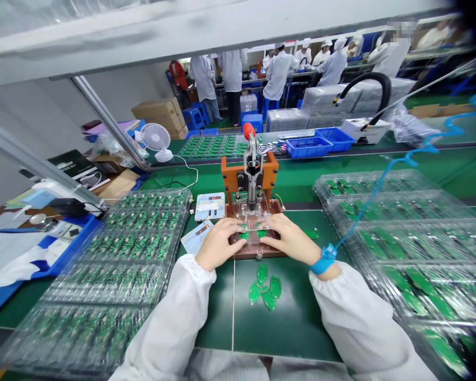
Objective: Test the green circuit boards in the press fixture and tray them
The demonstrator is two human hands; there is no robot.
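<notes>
A toggle-clamp test fixture (250, 182) with an orange frame and a red-knobbed lever stands in front of me. Two small green circuit boards lie on its brown base (246, 254), under a clear plate. My left hand (221, 239) has thumb and forefinger at the edges of the left circuit board (243, 234). On the other side my right hand (291, 237), wearing a blue wrist strap (324, 260), holds the right circuit board (261, 233) the same way. Several loose green boards (268, 297) lie on the green mat nearer me.
Clear trays of boards stand at the left (122, 286) and right (384, 227). Two small display meters (209, 206) sit left of the fixture. Blue bins (309, 147) and a white fan (155, 137) are behind. A coiled blue cord (381, 182) runs from the strap. People in white coats work beyond.
</notes>
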